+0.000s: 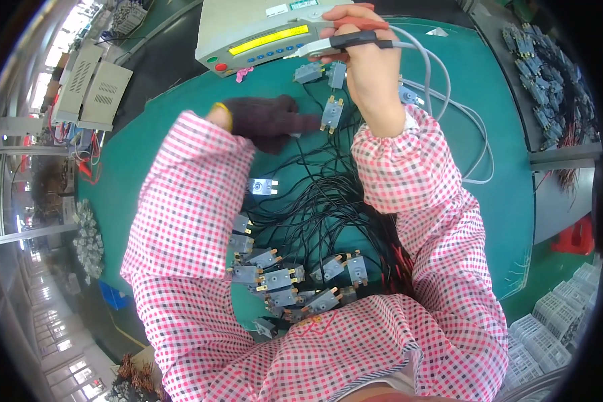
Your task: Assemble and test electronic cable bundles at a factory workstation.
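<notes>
Head view, right hand [368, 70] raised, gripping test probes [355, 35], gloved left hand [269, 122] flat on wires [315, 201]

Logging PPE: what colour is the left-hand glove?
Dark brown knit glove on the left hand, seen in the head view.

right hand [367, 70] bare, far centre, gripping two probes [355, 35], one red, one black, grey cables [449, 100] trailing right over green mat [496, 194]. left hand [268, 120] in dark glove, resting on mat, fingertips just beside small grey switch [331, 112]. more grey switches [285, 278] with black wires [315, 208] heaped near, between pink checked sleeves [187, 201]. grey tester box [261, 30] with yellow strip far centre, just left of probes. second switch pile [539, 67] far right.
</notes>
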A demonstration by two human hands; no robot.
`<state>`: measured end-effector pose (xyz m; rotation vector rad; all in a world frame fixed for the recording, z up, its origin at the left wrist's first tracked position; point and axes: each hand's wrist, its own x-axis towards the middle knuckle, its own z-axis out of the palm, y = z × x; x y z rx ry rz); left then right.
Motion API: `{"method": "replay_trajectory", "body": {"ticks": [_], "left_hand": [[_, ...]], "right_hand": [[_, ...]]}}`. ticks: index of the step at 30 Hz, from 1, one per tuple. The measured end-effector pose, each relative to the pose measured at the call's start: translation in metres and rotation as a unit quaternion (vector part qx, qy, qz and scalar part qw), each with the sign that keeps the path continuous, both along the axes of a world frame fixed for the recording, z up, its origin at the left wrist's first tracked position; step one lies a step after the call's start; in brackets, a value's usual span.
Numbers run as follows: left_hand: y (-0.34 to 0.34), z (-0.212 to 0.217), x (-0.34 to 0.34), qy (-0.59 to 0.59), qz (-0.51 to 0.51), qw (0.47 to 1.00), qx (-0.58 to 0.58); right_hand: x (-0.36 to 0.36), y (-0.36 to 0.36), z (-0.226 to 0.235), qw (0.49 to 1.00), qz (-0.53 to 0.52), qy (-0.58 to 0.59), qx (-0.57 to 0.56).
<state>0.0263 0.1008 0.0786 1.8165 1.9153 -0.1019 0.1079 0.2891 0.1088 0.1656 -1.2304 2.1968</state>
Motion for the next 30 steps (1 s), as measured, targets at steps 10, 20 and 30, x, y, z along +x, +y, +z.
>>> {"method": "replay_trajectory", "body": {"ticks": [10,20,30], "left_hand": [[-0.055,0.013,0.062,-0.506,0.524,0.651,0.214],[-0.101,-0.009,0.105,-0.587,0.428,0.515,0.456],[-0.098,-0.011,0.110,-0.505,0.503,0.523,0.467]], "right_hand": [[0.002,-0.028,-0.034,0.985,0.104,-0.112,0.076],[0.031,-0.078,-0.037,0.963,0.209,-0.114,0.126],[0.049,-0.105,-0.035,0.939,0.183,-0.069,0.284]]}}
